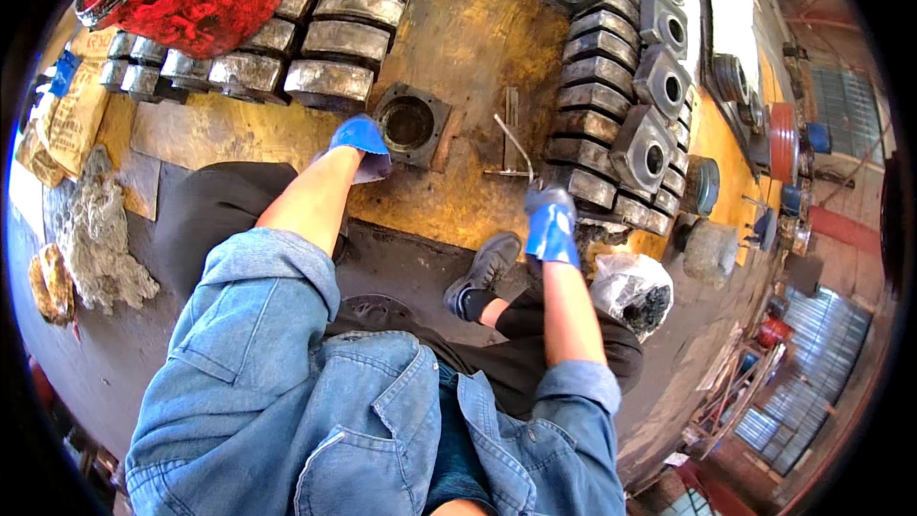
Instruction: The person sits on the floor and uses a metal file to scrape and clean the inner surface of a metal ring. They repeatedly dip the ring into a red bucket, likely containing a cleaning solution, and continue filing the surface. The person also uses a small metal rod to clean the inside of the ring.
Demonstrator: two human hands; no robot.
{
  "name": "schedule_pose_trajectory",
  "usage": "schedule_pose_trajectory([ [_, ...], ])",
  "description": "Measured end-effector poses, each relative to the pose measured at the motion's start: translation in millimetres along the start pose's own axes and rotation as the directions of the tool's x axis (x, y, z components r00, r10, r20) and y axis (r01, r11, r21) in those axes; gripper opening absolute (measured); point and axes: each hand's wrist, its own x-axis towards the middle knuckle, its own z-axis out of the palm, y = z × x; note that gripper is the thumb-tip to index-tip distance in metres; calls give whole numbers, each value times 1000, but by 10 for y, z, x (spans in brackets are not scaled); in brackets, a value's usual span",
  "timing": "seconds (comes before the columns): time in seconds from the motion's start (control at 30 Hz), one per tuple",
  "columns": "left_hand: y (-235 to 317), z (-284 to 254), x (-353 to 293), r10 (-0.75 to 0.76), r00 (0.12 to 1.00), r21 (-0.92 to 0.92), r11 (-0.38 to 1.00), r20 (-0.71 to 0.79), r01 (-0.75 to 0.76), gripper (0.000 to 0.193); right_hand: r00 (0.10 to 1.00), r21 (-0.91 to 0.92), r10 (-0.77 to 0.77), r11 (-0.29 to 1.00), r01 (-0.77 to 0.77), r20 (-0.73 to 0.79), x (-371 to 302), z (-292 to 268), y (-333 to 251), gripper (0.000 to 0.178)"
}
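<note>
My left hand [361,145], in a blue and grey work glove, is at the left edge of a square metal block [437,124] with a round bore. Its fingers are mostly hidden by the glove cuff, so their hold does not show. On the right, my gloved right hand [551,220] is closed around the lower end of a thin bent metal rod [514,139]. The rod slants up and left above the yellow worktop, beside a flat metal strip [511,124]. The block lies flat with its bore facing up.
Stacked rows of metal blocks stand at left [346,38] and right [587,124]. A red container [205,0] sits on the left stack. Bundled rags [100,239] lie far left; a clear plastic bag [630,287] is near my right knee. Round metal parts [702,184] stand farther right.
</note>
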Motion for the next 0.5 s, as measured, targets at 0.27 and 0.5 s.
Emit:
schedule_pose_trajectory([
  [0.27,-26,141,9,150,983,151,979,-102,-134,29,952,-155,72,987,-26,296,152,659,-89,30],
  [0.5,5,60,-35,95,995,156,984,-32,-89,27,964,-125,52,992,-20,260,-38,519,-311,28],
])
